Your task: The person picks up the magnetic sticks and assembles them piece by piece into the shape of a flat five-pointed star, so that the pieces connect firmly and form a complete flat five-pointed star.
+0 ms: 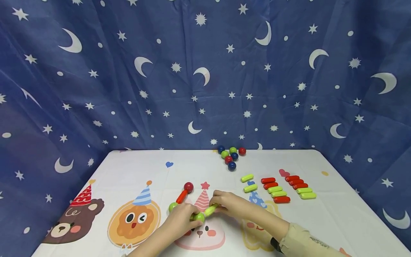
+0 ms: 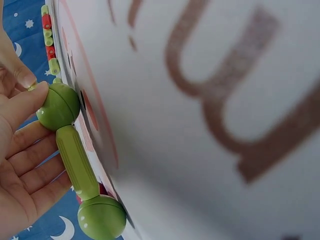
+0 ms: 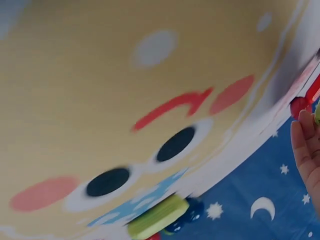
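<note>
A chain of toy balls and sticks lies at the table's front middle: a red ball [image 1: 188, 187], a red stick [image 1: 181, 196], a green ball [image 1: 172, 206], a green stick [image 2: 78, 162] and a second green ball [image 1: 199, 217]. My left hand [image 1: 180, 222] grips that second ball, its thumb across it in the left wrist view. My right hand [image 1: 232, 205] pinches a yellow-green stick [image 1: 210, 210], whose near end meets the held ball. Whether the two are joined I cannot tell. Only part of my right hand shows at the right wrist view's edge.
Several red, green and blue balls [image 1: 232, 166] cluster at the table's back. Loose red and yellow-green sticks [image 1: 282, 200] lie in groups to the right. The white tablecloth [image 1: 135, 167] has cartoon prints, and a blue starry curtain [image 1: 167, 78] hangs behind.
</note>
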Demonstrator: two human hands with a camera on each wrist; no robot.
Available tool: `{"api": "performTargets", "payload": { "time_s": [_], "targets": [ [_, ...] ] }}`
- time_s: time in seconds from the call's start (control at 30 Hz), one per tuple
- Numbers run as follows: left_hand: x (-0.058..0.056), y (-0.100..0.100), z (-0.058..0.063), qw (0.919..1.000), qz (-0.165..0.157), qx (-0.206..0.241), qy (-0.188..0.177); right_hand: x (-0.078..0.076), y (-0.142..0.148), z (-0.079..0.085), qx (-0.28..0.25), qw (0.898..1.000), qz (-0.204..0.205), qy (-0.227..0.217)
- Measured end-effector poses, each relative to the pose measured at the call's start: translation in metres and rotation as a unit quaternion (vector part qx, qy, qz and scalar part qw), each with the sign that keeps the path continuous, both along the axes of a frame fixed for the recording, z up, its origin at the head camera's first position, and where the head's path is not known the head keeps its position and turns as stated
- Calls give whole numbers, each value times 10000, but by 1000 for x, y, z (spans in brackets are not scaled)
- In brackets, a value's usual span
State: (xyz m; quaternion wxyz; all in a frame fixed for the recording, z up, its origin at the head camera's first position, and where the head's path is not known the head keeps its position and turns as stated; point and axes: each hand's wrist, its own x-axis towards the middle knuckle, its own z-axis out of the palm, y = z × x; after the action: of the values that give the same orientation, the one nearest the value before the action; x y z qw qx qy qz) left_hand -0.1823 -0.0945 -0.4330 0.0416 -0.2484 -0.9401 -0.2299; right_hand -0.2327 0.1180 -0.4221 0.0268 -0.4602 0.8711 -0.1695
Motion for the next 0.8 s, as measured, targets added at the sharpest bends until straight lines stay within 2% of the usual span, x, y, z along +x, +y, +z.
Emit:
{"api": "performTargets", "payload": {
  "time_s": [0.1, 0.33, 0.6, 0.8],
  "targets": [
    [0, 0, 0, 10000, -4, 40, -64, 0, -6, -1, 10, 10000, 52, 49],
    [-1, 0, 1, 9999, -26, 25, -169, -5, -9, -5, 4, 9999, -118, -110],
    [-1, 1, 2, 9996, 38, 55, -281, -13, -12, -4, -143, 9999, -74, -9],
    [-2, 1, 2, 9997, 26, 36, -231, -21, -11, 0, -79, 9992, -258, -287]
  ]
}}
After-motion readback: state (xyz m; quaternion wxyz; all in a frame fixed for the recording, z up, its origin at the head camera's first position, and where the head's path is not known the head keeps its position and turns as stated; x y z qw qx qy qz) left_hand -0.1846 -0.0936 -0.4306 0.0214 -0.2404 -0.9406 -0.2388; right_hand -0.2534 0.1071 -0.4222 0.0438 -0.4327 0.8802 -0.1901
